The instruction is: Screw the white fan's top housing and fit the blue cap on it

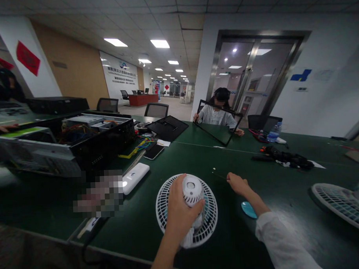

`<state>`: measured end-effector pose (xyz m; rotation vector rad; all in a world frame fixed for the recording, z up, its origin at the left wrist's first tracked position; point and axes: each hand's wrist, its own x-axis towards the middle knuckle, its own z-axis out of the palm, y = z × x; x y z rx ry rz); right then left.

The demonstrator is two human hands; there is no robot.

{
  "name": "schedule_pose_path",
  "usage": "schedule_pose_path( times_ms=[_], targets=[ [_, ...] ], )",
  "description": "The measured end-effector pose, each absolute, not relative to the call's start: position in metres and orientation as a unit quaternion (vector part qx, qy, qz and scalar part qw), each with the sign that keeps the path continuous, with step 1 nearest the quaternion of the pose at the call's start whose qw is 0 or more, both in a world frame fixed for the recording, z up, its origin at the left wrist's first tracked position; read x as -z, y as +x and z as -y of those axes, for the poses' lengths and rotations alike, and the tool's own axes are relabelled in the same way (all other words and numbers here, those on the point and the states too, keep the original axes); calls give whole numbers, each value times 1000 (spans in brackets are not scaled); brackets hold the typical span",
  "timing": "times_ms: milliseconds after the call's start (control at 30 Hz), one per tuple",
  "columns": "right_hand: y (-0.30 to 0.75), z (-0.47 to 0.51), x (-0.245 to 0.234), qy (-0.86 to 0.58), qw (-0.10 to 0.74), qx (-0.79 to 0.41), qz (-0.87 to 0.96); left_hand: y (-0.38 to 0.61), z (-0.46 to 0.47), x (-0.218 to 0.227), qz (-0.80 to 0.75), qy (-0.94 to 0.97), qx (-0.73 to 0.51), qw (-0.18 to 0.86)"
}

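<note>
A small white electric fan (211,217) lies grille-down on the green table, its motor housing facing up. My left hand (180,209) is closed around the white motor housing (193,189), thumb on the near right side and fingers on the left. To the right of the fan, my right hand (237,183) is closed on what looks like a thin screwdriver (220,175); its shaft points left, and the handle is hidden in my fist. A round blue disc (248,209) lies beside my right forearm.
On the left stands an open computer case (100,145), with a phone (153,151) and a white power bank (136,178) nearer. Another fan (341,207) lies at right. Opposite, a person holds a black frame (209,138). A water bottle (274,132) stands behind dark tools (289,156).
</note>
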<state>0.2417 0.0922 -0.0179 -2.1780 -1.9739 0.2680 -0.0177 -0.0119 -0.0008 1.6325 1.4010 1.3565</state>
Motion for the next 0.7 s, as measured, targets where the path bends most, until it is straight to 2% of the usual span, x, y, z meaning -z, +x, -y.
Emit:
schedule_pose_path(
  times_ms=[300, 367, 400, 567, 700],
  targets=[
    [179, -38, -96, -600, 422, -65, 676, -14, 11, 5, -531, 610, -522, 271],
    [161, -18, -115, -513, 546, -73, 659, -14, 11, 6, -524, 615, -522, 273],
    [154, -9, -122, -477, 571, -79, 664, -13, 11, 7, -520, 619, -522, 272],
    [141, 17, -128, -413, 503, -120, 750, -6, 14, 8, -520, 614, -540, 246],
    [140, 19, -122, -392, 477, -95, 781, -1, 15, 9, -530, 602, -554, 223]
  ],
)
